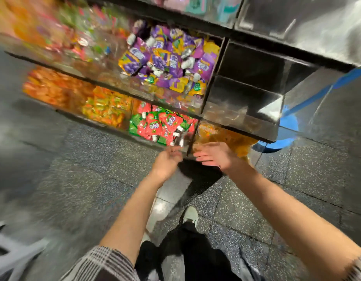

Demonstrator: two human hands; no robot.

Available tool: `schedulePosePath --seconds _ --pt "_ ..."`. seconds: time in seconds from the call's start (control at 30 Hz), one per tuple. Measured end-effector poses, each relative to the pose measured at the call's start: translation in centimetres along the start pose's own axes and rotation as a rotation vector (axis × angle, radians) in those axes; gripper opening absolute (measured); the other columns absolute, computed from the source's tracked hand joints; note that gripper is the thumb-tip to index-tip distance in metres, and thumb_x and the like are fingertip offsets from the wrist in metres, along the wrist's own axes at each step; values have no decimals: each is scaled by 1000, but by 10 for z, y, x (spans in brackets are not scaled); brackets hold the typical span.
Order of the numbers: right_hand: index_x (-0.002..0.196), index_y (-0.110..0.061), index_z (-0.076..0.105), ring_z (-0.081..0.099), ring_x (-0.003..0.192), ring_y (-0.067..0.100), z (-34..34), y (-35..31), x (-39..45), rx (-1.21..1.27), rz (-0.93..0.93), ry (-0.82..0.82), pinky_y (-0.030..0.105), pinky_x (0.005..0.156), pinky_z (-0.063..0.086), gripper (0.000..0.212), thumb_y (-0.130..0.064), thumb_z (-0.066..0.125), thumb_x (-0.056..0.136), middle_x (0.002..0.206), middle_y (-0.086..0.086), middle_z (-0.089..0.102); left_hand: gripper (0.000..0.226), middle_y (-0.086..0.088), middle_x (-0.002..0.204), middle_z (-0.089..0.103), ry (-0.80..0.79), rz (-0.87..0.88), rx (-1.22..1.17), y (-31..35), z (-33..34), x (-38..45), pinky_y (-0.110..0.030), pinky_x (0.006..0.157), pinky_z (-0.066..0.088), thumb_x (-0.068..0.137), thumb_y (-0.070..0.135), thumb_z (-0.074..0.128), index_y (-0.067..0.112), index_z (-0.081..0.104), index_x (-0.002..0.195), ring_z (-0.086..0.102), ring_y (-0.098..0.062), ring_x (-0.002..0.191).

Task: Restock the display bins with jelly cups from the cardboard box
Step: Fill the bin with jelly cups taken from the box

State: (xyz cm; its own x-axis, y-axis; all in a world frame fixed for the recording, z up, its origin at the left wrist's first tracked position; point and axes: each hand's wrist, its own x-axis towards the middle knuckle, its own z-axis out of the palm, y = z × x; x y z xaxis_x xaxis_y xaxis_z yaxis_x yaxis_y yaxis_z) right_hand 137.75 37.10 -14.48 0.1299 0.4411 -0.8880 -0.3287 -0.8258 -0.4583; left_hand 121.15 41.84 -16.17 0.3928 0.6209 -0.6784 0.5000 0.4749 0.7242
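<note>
Clear display bins stand in tiers ahead of me. The bottom bin (190, 147) near my hands holds orange jelly pouches (226, 136). To its left lie red and green pouches (163, 124), and purple and yellow pouches (169, 57) fill the tier above. My left hand (167, 161) hangs in front of the red and green bin with fingers loosely curled and nothing visible in it. My right hand (213, 156) is flat, fingers straight, at the front edge of the orange bin. No cardboard box is in view. The picture is blurred by motion.
Empty clear bins (254, 78) stand at the right of the tiers. A blue object (277, 142) lies on the speckled floor beyond them. More orange and yellow sweets (78, 98) fill the left bins. My shoe (189, 216) and dark trousers are below my arms.
</note>
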Motion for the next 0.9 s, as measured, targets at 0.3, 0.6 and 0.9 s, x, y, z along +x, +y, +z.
schedulePosePath --seconds 0.3,0.6,0.9 --pt "128 16 47 72 85 27 209 -30 -123 -223 -96 -636 31 75 52 66 -27 61 81 90 24 71 33 -12 104 60 466 96 -267 -35 -180 -191 -4 56 43 91 -12 44 -4 52 122 62 2 63" --pt "122 2 55 63 55 3 478 31 -250 -867 -553 -508 15 53 46 29 2 50 94 96 15 61 21 1 90 63 841 281 -344 -150 -345 -419 -11 62 43 96 -1 47 7 56 114 62 9 62" --pt "122 12 50 65 47 7 711 150 -342 -1036 -591 -858 19 51 53 27 8 40 97 110 39 58 25 -4 99 66 1197 166 -361 -311 -450 -609 -10 70 46 95 -2 48 4 58 117 62 9 69"
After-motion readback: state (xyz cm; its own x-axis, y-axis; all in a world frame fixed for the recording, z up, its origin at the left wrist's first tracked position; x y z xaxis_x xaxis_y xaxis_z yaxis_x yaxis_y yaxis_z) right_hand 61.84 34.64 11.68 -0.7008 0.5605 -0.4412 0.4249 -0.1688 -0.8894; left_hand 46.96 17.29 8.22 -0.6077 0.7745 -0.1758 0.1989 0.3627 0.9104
